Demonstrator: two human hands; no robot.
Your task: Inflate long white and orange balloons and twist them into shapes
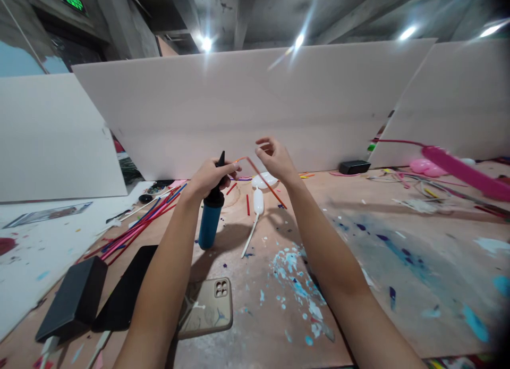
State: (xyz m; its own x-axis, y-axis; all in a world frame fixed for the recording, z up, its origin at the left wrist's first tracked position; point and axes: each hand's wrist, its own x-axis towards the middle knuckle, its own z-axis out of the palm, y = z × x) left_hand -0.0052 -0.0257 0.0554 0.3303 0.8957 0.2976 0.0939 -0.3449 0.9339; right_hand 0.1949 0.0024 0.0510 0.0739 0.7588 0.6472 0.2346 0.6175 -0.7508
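Note:
My left hand [215, 176] is closed round the black neck of a hand balloon pump [210, 223] with a blue body, held upright over the table. Its thumb and fingertips also pinch one end of a long, uninflated orange balloon [265, 182]. From there the balloon bends and slants down to the right, passing below my right hand [275, 157]. That hand is raised with its fingers loosely curled and apart, and I see nothing in it. Beyond and below the hands lies a white balloon [258, 201], partly inflated, with a thin limp tail.
Uninflated red, pink and blue balloons [139, 223] lie at left. Nearer are a dark box [74, 297], a black phone [127, 289] and a phone in a patterned case [211, 308]. White boards [255, 103] stand behind the paint-spotted table. An inflated magenta balloon [466, 172] juts in at right.

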